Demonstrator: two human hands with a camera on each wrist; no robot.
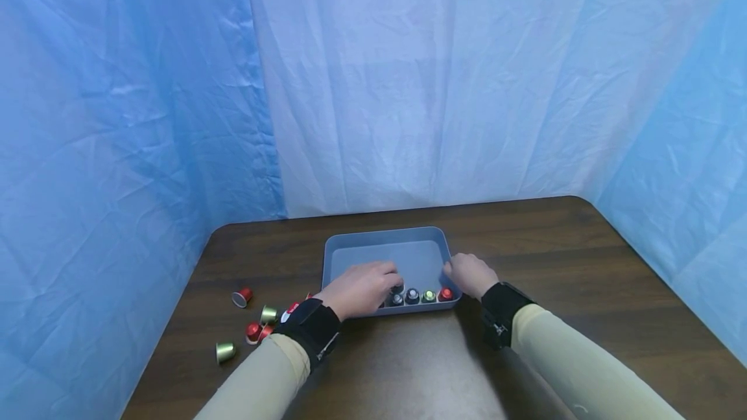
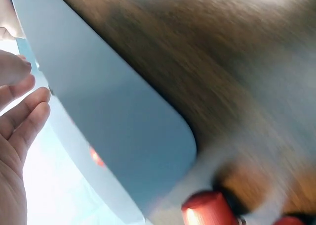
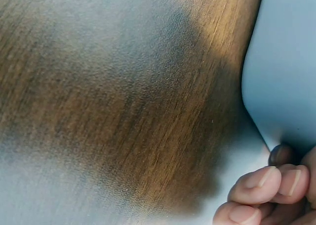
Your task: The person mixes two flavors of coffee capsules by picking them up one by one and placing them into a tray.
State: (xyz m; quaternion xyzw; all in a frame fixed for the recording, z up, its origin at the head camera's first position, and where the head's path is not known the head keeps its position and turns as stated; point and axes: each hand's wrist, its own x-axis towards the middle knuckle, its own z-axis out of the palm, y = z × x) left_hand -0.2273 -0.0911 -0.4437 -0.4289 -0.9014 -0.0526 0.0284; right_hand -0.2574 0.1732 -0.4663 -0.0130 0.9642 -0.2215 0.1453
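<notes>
A shallow grey-blue tray (image 1: pixel 379 236) lies on the wooden table. Along its near side stands a row of coffee capsules: a red capsule (image 1: pixel 446 294), a green capsule (image 1: pixel 428 296) and dark ones, among them a dark blue capsule (image 1: pixel 412 296). My left hand (image 1: pixel 363 287) reaches over the near rim, its fingertips pinching a dark capsule (image 1: pixel 398 289) that they mostly hide. Another red capsule (image 2: pixel 96 157) shows over the rim in the left wrist view. With curled fingers, my right hand (image 1: pixel 471 274) grips the tray's right rim near the front corner.
Loose capsules lie left of the tray: a tipped red capsule (image 1: pixel 242 297), a green capsule (image 1: pixel 225 352), another green capsule (image 1: pixel 269 314) and several red ones by my left wrist. Blue-white sheets (image 1: pixel 379 83) hang behind and beside the table (image 1: pixel 525 232).
</notes>
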